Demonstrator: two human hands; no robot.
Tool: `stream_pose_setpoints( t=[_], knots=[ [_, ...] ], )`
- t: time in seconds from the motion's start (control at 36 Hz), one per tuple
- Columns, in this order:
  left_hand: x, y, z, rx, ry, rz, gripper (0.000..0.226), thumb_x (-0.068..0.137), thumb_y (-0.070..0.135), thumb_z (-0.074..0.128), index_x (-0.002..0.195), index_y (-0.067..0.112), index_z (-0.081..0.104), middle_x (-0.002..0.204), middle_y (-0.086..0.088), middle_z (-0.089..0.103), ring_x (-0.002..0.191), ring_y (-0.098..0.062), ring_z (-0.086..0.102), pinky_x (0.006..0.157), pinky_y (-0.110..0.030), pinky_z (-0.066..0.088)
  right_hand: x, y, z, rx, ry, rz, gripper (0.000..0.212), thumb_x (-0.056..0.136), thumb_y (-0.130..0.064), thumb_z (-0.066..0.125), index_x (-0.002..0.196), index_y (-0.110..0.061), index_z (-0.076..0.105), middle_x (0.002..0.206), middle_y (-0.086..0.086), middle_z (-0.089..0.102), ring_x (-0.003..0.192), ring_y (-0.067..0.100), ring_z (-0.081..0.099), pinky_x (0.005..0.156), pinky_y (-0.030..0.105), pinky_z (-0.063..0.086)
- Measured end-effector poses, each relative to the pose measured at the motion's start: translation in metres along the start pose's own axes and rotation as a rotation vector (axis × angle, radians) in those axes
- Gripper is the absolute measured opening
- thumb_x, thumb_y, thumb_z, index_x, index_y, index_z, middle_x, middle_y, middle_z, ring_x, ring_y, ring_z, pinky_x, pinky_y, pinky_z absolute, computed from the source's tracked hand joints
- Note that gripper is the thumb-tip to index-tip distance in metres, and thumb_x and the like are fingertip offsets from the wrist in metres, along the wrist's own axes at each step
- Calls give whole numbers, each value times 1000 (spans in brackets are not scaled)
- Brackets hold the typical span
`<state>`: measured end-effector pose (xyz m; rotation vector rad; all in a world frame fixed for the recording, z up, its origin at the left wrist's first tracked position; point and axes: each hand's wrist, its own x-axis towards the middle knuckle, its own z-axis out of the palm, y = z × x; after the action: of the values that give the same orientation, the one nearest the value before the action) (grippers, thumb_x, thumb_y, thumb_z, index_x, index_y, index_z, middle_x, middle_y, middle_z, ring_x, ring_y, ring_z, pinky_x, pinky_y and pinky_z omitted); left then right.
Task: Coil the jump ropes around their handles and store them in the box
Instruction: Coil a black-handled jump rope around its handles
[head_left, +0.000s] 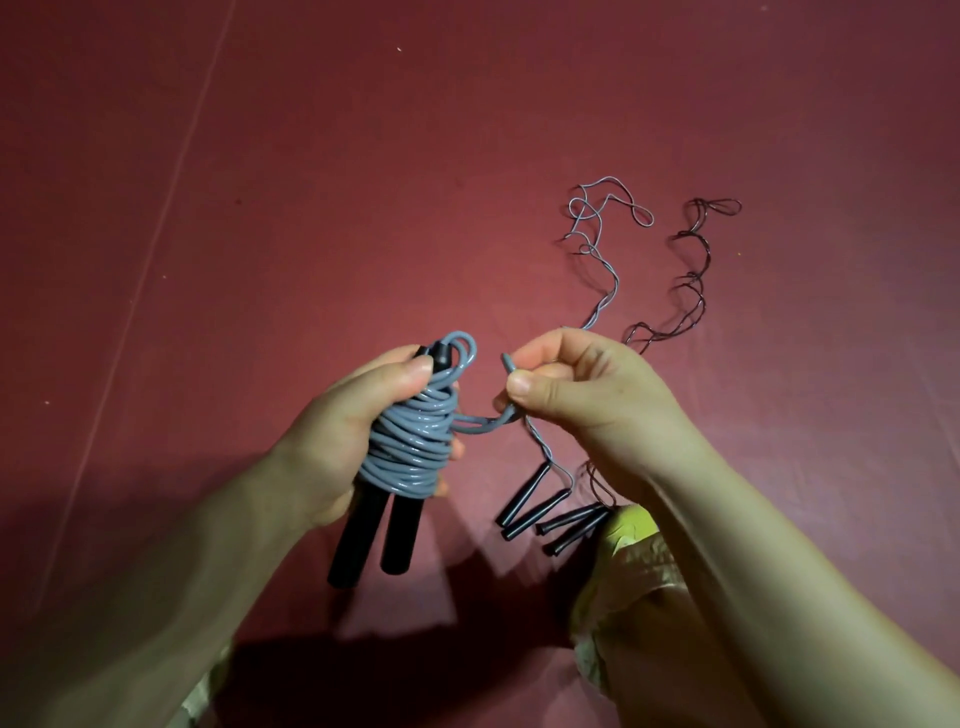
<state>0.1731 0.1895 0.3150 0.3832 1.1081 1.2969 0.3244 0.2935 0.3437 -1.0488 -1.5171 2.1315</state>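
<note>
We've got a glossy blue-grey rope (410, 441) coiled on plain black handles (371, 535), a thin pale grey rope (597, 270) and a thin dark maroon one (691, 280), all over a solid dark red floor (311, 182). Yellowish-cream fabric (639, 561) too.

Left hand (332, 441): bare, no glove, ring or watch in view; short, unpainted nail on the thumb.
Right hand (582, 395): bare, no glove or ring; short, plain thumbnail.
Forearms: both bare from wrist to the lower edges of the frame; no sleeve cuff in view on either arm.
Garment (639, 577): pale yellow-green cloth, slightly glossy and creased, at lower centre-right of the frame under the right forearm; brightest patch at its upper end.
Cloth at lower left (202, 696): a small strip of the same pale fabric at the bottom edge, beside the left forearm; too little shows to tell what garment it is.
</note>
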Motion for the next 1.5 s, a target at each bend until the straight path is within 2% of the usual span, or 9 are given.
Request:
stream_pose_setpoints(
  t=[0.17,0.39,0.44,0.61,0.89,1.03,1.17,1.42,1.5],
  knots=[
    [-1,-1,2,-5,-14,-18,20,71,34,56,76,21,70,71,-9,61,55,-24,65,44,-35,52,-6,-2,7,-45,-44,-25,23,77,17,63,76,-4,53,51,-6,64,50,-1,61,54,11,46],
    [-4,1,5,-41,-96,-96,24,70,37,54,75,24,74,69,-5,66,57,-23,67,43,-34,53,-4,2,12,-157,5,-147,30,63,1,80,72,-16,57,66,0,62,68,20,54,60,23,46],
    [-4,2,6,-60,-126,-131,33,72,39,49,79,22,76,71,-8,68,60,-24,68,44,-34,53,-5,4,13,-146,6,-165,26,60,-5,77,71,-19,58,64,-4,62,68,19,53,60,24,47],
    [-1,3,2,-91,-195,-208,35,76,38,47,92,21,73,85,-10,70,71,-30,70,46,-34,53,-6,3,14,-130,22,-158,32,70,14,72,72,-13,55,61,-4,64,61,9,58,60,21,49],
    [-2,7,-2,36,-183,-223,25,74,34,49,79,28,72,77,-8,67,62,-25,67,47,-37,54,-3,6,17,-211,36,-57,32,70,9,76,72,-14,54,54,-7,60,49,4,51,50,17,43],
    [-5,7,2,47,-151,-225,24,73,35,51,83,28,72,78,-7,69,61,-25,67,46,-36,53,-4,7,21,-99,73,-45,30,66,7,80,69,-12,56,58,1,64,56,17,57,50,21,43],
    [-7,8,5,88,-131,-232,22,74,41,53,83,33,72,76,-4,69,62,-24,67,46,-36,53,-7,7,29,-51,105,-57,26,74,14,70,72,-7,54,49,-3,61,44,5,57,47,15,42],
    [-7,9,10,17,-25,-310,58,66,45,55,110,7,63,89,-21,63,55,-27,66,41,-35,52,-3,-5,24,-324,112,-123,30,73,4,78,65,-14,55,47,-10,54,42,-1,48,46,13,38],
    [-7,9,10,43,-18,-328,60,67,48,55,106,3,63,89,-23,63,55,-27,65,41,-35,51,-4,-4,25,-317,118,-130,31,72,5,78,65,-15,55,50,-9,55,43,1,50,48,16,40]
  ],
)
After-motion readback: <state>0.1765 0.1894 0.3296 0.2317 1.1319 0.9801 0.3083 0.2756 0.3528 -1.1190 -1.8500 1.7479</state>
